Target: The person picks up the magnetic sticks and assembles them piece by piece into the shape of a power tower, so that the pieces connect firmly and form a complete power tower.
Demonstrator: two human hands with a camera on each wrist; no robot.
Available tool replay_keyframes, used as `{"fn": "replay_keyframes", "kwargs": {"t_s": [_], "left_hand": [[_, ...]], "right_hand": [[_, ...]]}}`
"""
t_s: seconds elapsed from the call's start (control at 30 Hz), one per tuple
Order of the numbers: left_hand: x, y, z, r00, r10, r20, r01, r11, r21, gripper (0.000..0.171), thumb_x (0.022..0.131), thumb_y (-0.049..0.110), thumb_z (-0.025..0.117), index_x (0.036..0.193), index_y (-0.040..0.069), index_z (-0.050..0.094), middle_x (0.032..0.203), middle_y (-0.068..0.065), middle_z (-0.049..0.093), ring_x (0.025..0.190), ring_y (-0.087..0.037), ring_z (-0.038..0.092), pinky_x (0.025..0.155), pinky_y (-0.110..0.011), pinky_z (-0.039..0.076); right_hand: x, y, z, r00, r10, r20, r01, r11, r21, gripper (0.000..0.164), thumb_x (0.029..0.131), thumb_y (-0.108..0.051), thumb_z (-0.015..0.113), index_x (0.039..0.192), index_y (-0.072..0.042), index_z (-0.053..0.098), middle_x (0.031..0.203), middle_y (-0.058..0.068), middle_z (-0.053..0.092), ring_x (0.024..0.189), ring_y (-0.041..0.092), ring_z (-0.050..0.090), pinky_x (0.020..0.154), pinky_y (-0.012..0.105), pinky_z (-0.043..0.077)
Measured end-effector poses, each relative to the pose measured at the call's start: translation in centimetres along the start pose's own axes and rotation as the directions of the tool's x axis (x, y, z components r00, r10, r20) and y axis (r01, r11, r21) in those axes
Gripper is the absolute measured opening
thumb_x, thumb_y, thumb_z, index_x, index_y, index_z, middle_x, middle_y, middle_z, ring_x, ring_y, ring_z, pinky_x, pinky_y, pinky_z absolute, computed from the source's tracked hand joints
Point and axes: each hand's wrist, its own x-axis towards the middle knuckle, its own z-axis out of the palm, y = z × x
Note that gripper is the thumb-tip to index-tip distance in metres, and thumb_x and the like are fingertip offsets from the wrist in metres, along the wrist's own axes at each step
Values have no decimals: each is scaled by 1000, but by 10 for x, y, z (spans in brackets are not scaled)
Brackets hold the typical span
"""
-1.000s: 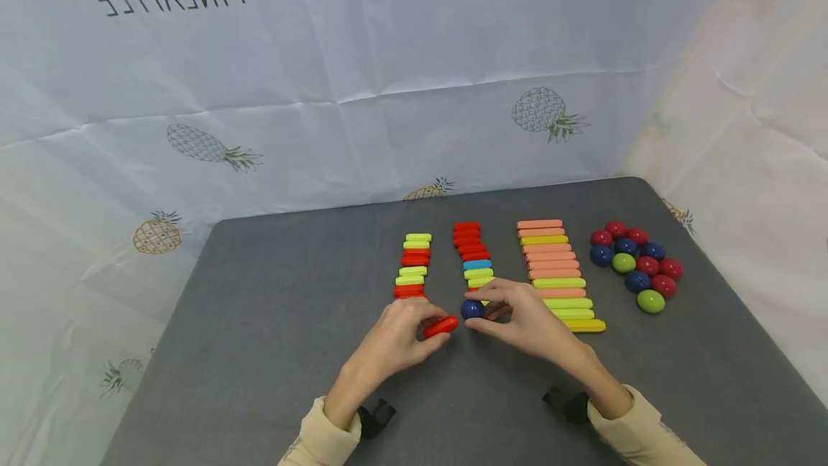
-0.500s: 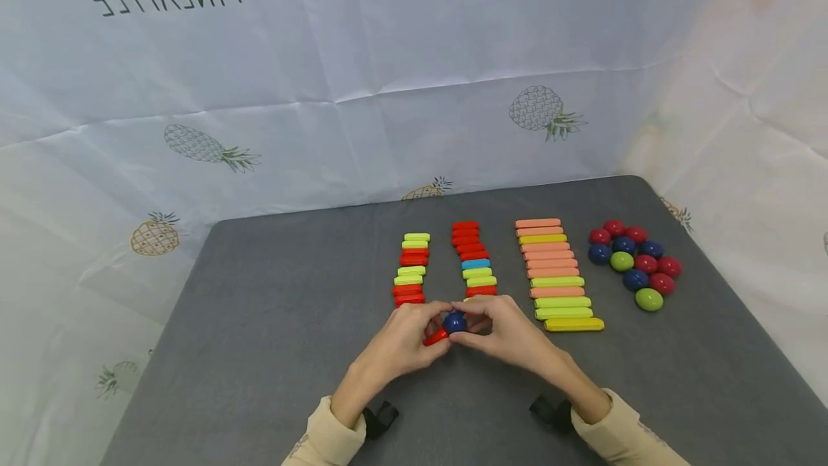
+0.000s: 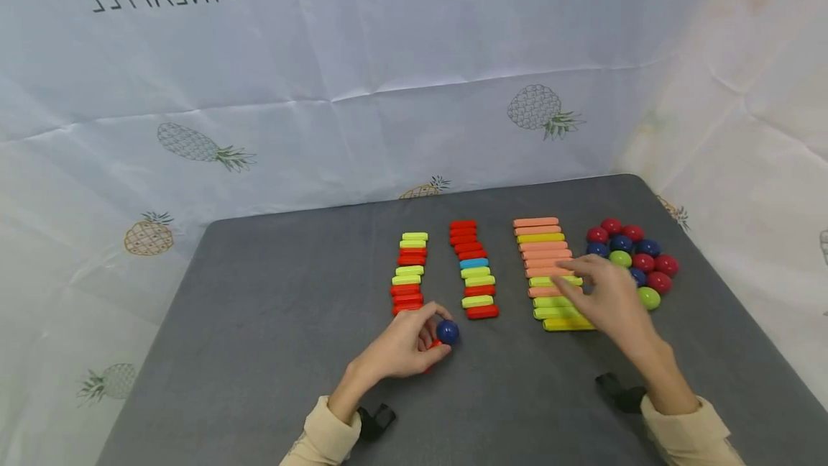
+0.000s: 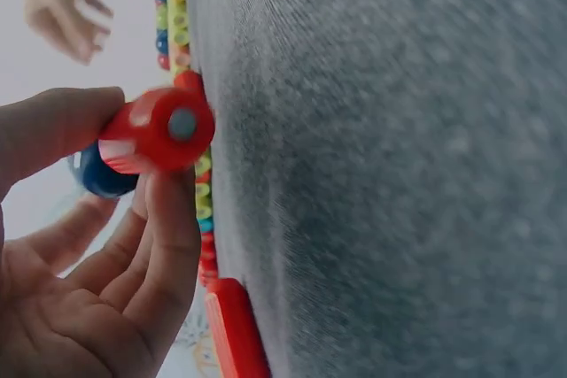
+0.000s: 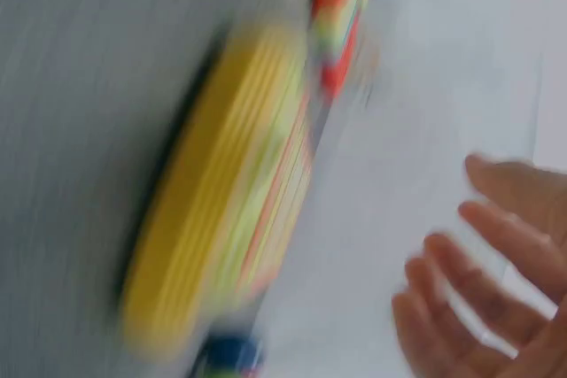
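Note:
My left hand grips a short red plastic rod between thumb and fingers. A pale round spot shows at the rod's end in the left wrist view. At the rod's other end sits a dark blue ball; whether it is joined on or held by the fingertips I cannot tell. My right hand hovers with nothing in it, fingers parted. It covers part of the row of longer rods, coloured peach, yellow and lime, and lies just left of a cluster of red, blue and green balls.
Two columns of short rods lie ahead of the left hand: a left column in lime and red, and a middle column that also has a blue rod. All lie on a dark grey table, backed by a white pineapple-print cloth.
My right hand has let go of the blue ball beside the left hand and swung right toward the ball cluster. The blue ball stays at the left hand with the red rod.

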Motion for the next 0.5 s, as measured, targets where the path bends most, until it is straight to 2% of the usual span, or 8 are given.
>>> {"fn": "replay_keyframes", "kwargs": {"t_s": [0.1, 0.23, 0.33, 0.4, 0.5], "left_hand": [[-2, -4, -1, 1000, -21, -12, 20, 998, -53, 36, 91, 11, 75, 121, 9, 53, 92, -6, 65, 69, 0, 57, 67, -16, 54], [-4, -6, -4, 999, -40, -5, 39, 992, -122, 41, 93, 11, 73, 128, 8, 52, 101, -10, 66, 75, -3, 64, 72, -17, 57], [-4, -8, -6, 999, -46, 9, 46, 986, -163, 41, 93, 10, 73, 132, 7, 58, 109, -12, 68, 78, -4, 67, 75, -17, 58], [-5, -8, -8, 999, -41, 13, 43, 984, -174, 38, 93, 10, 74, 128, 6, 62, 112, -12, 69, 80, -4, 67, 76, -17, 58], [-6, -9, -11, 1000, -30, 1, 30, 988, -149, 32, 91, 12, 77, 119, 6, 63, 106, -11, 69, 77, -3, 65, 73, -17, 57]], "right_hand": [[-5, 32, -19, 990, 139, -11, -140, 983, -122, 38, 83, -16, 83, 110, 8, 74, 108, 33, 69, 79, 40, 61, 60, 49, 54], [-13, 64, -32, 952, 298, 72, -280, 939, -199, 45, 84, -18, 82, 114, 13, 70, 110, 38, 63, 93, 51, 58, 69, 63, 51], [-16, 77, -35, 925, 350, 148, -314, 923, -221, 47, 83, -18, 82, 115, 13, 69, 114, 40, 61, 100, 55, 55, 75, 67, 49], [-17, 80, -35, 921, 351, 171, -309, 923, -229, 45, 82, -16, 82, 114, 13, 69, 120, 41, 59, 108, 60, 52, 83, 73, 46], [-17, 84, -34, 916, 355, 185, -311, 922, -230, 43, 80, -12, 82, 113, 13, 69, 122, 43, 57, 109, 62, 51, 85, 75, 44]]}}
